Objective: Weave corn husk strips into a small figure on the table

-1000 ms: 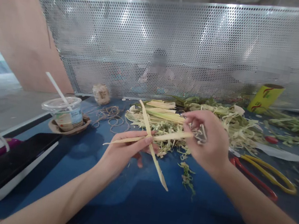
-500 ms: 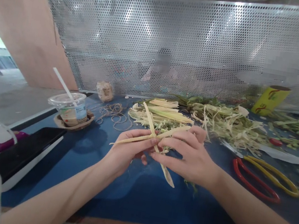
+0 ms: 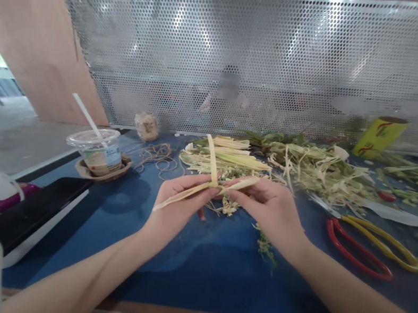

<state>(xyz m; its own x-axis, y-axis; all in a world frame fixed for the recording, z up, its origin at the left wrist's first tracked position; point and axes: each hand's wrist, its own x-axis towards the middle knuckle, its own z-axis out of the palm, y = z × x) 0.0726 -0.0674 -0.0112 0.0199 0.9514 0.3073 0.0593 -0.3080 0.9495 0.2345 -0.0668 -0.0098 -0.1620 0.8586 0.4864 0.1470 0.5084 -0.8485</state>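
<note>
Two pale yellow leaf strips [image 3: 208, 181] cross each other just above the blue table [image 3: 188, 277]. My left hand [image 3: 176, 202] pinches them at the crossing, one end sticking out down to the left. My right hand [image 3: 268, 207] grips the other side of the strips, its fingers closed round them near the crossing. A short strip end stands up behind the hands. Both hands meet over the middle of the table, in front of a pile of cut strips [image 3: 228, 159].
Red and yellow handled shears [image 3: 367, 246] lie at the right. A lidded plastic cup with a straw [image 3: 97, 150] stands at the left, twine [image 3: 156, 155] beside it. Green and pale leaf scraps [image 3: 324, 168] spread along a perforated metal screen [image 3: 249, 66]. A yellow cup [image 3: 380, 137] stands far right.
My right hand came down from the pile onto the crossed strips and now grips them. The lower end of the long strip no longer hangs below the hands.
</note>
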